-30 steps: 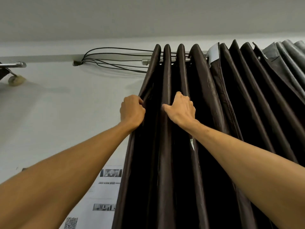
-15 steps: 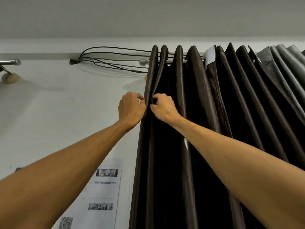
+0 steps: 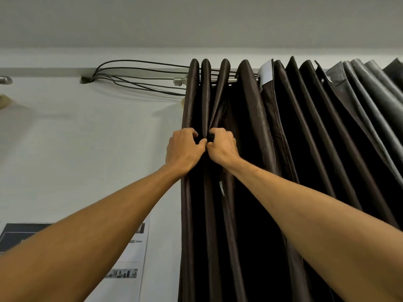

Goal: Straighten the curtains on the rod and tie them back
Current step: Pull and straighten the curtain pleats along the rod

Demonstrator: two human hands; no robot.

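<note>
A dark brown curtain (image 3: 250, 149) hangs in deep folds from a metal rod (image 3: 181, 80) near the ceiling. My left hand (image 3: 184, 150) grips the curtain's leftmost folds a little below the rod, fingers curled into the cloth. Right beside it, my right hand (image 3: 222, 144) grips the neighbouring fold, and the two thumbs almost touch. A grey curtain (image 3: 370, 94) hangs on the same rod at the far right. A white tag (image 3: 266, 71) sticks out at the top between the folds.
Several black cables (image 3: 135, 73) run from a hole in the wall to the rod's end. Another rod end (image 3: 5, 80) shows at the far left. Printed sheets (image 3: 130, 258) are stuck on the white wall at the lower left.
My right hand has moved left from a fold farther right to meet my left hand. The curtain's left folds have bunched closer together, and the view has shifted right.
</note>
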